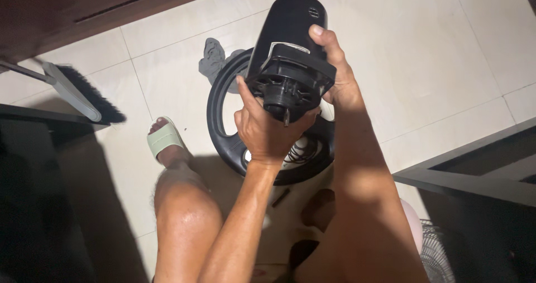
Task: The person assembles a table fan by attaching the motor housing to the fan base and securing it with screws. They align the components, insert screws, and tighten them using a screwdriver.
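I hold a black fan motor housing (pixel 290 43) up over the floor, its shaft end facing me. My right hand (pixel 338 73) grips its right side, thumb along the shell. My left hand (pixel 265 129) is cupped under the front plate, fingers at the hub and shaft (pixel 286 115). Below it on the tiles lies a black round fan base (pixel 220 101) with a coiled cord (pixel 298 151) inside.
A grey rag (pixel 213 56) lies beside the base. A broom head (pixel 84 96) rests at the left. My knee and a foot in a pale green slipper (pixel 162 140) are lower left. Dark furniture edges stand at right (pixel 474 171) and top left; a wire fan grille (pixel 438 258) shows bottom right.
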